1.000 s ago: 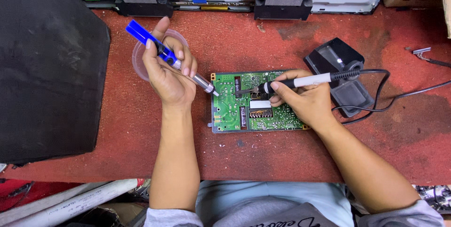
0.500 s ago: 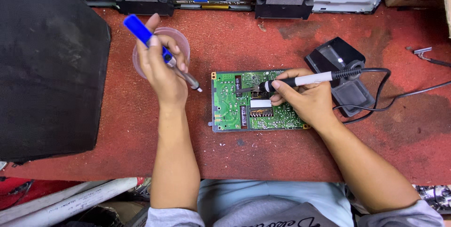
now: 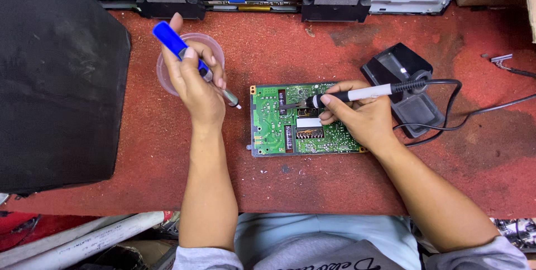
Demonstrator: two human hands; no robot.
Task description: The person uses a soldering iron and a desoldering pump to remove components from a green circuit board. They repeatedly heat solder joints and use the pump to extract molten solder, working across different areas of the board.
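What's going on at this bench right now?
A person sits at a red worktop with a green circuit board lying flat on it. The right hand holds a corded soldering iron like a pen, its tip down on the board. The left hand holds a blue desoldering pump off to the board's left, above a clear round dish, its nozzle clear of the board.

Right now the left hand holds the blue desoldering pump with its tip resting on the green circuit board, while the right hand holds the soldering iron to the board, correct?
Not quite: the head view shows the blue desoldering pump in the left hand with its tip off the green circuit board, above the red mat. The right hand does hold the soldering iron to the board.
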